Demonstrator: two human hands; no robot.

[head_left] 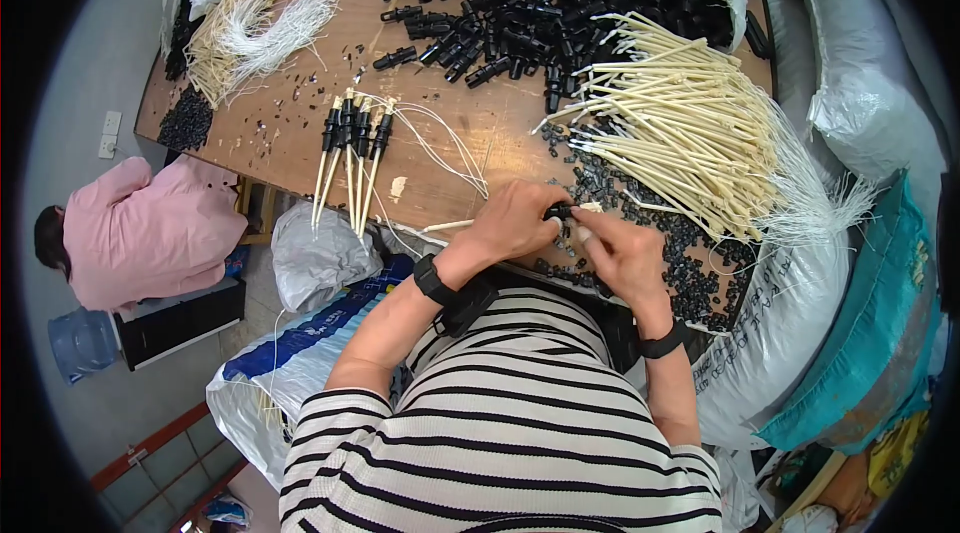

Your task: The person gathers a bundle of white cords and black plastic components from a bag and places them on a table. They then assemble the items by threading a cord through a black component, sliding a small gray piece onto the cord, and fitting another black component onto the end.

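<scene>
Workshop, wooden table (275,145), heaped parts (530,38), stuffed sacks (868,83)

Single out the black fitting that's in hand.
The black fitting in the left hand, beside the right hand; the others lie heaped or grouped on the table.

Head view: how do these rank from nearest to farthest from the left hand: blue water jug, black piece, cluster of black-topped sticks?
From the left hand:
1. Black piece: at its fingertips.
2. Cluster of black-topped sticks: on the table, leftward.
3. Blue water jug: far left, off the table.
</scene>
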